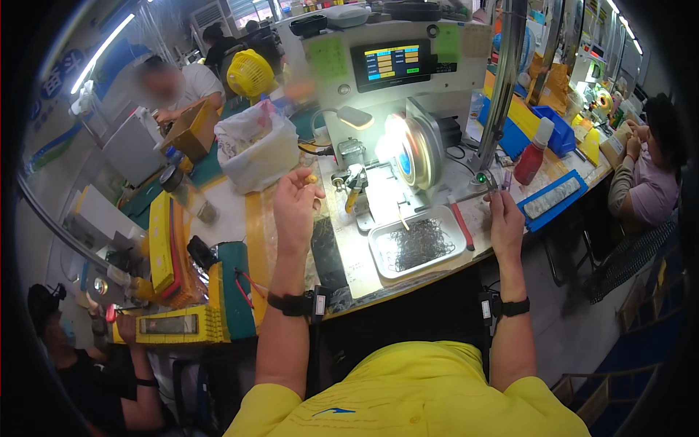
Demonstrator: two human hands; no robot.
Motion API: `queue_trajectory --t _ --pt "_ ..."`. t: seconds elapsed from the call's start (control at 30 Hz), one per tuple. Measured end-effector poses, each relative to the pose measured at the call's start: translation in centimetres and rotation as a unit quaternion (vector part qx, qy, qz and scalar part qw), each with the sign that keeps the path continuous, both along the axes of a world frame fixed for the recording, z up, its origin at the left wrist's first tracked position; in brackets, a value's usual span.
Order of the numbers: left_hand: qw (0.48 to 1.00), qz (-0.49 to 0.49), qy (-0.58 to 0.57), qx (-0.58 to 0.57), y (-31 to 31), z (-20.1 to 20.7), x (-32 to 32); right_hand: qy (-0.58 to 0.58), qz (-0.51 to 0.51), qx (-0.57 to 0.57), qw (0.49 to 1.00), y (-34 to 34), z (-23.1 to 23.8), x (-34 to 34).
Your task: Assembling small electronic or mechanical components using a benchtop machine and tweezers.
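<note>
My left hand (295, 207) is raised left of the lit machine, its fingers loosely bent and apart. A small yellowish cover (312, 179) sits on one fingertip, and I see nothing held. My right hand (507, 226) is at the bench's right, beside a green button (480, 178). Its fingers are pinched together around something small and dark that I cannot make out. Between my hands lies a white tray (460, 246) with many thin, dark, wire-like pieces (415, 245). Behind it stands a round wheel (422, 149) under bright light, its near face washed out by glare.
A red-handled tool (461, 226) lies right of the tray. A red bottle (534, 156) and a blue tray (557, 200) stand farther right, near a metal post (501, 95). At left are a white-bagged bin (256, 149) and a glass jar (191, 193). Other people sit on both sides.
</note>
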State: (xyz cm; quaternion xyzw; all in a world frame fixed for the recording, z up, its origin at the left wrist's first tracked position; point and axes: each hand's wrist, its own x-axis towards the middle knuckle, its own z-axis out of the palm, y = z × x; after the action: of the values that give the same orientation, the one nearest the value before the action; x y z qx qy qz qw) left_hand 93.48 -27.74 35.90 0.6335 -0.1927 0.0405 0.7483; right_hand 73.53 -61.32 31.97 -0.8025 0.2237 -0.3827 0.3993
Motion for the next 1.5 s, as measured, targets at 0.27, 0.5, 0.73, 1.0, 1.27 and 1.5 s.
queue_trajectory --t 0.27,0.5,0.73,1.0,1.27,1.5 --pt "1.0 -0.002 0.015 0.008 0.2 0.4 -0.3 0.004 0.006 0.007 1.0 0.3 0.3 -0.2" --pt "0.94 -0.14 0.162 -0.265 1.2 1.5 -0.5 -0.002 -0.005 -0.018 1.0 0.0 -0.1 -0.1" --pt "0.943 -0.152 0.162 -0.248 1.3 1.5 -0.4 -0.003 -0.001 -0.017 1.0 0.0 0.0 -0.1" --pt "0.994 -0.091 -0.007 -0.058 0.3 1.3 -1.4 -0.026 -0.008 -0.024 0.999 -0.8 -1.0 0.6" --pt "0.846 0.065 -0.405 0.342 -2.5 6.3 -3.2 0.101 0.344 0.298 0.885 1.8 10.5 -5.3" --pt "0.823 0.143 -0.403 0.374 -4.6 6.3 -4.0 -0.008 0.257 -0.303 0.918 12.6 6.1 1.8"
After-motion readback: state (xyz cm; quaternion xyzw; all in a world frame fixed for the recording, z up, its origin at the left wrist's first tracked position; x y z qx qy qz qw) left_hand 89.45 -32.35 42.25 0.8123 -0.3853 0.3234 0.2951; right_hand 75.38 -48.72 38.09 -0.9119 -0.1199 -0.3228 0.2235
